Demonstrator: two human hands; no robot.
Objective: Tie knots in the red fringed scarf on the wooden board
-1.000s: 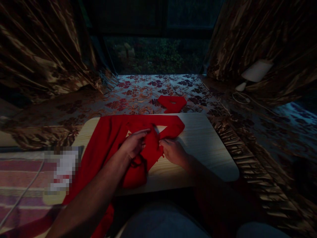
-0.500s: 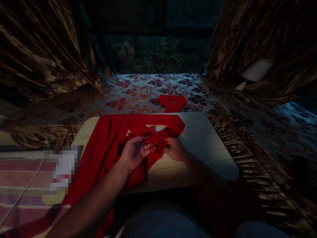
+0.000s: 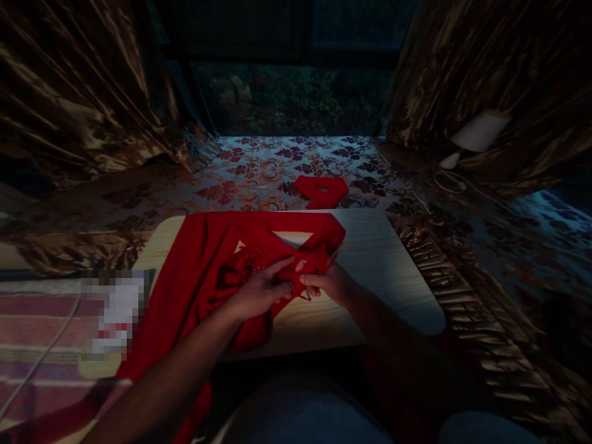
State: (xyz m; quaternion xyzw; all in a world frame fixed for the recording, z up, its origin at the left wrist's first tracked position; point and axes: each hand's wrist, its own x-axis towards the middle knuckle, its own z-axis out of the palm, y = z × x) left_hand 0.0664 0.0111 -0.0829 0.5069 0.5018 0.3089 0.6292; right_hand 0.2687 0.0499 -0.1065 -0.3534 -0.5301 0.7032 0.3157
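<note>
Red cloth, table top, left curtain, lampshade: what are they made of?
Red cloth: soft matte textile, perhaps knit; it drapes in folds, with stringy edges.
Table top: smooth wood or wood-look laminate; pale with grain lines.
Left curtain: satin-like fabric; glossy highlights along its folds.
Lampshade: matte white, fabric or plastic; too dim to tell.

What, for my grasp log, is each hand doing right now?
Left hand: at the red fabric; open or closed cannot be told.
Right hand: closed, holding red fabric.
</note>
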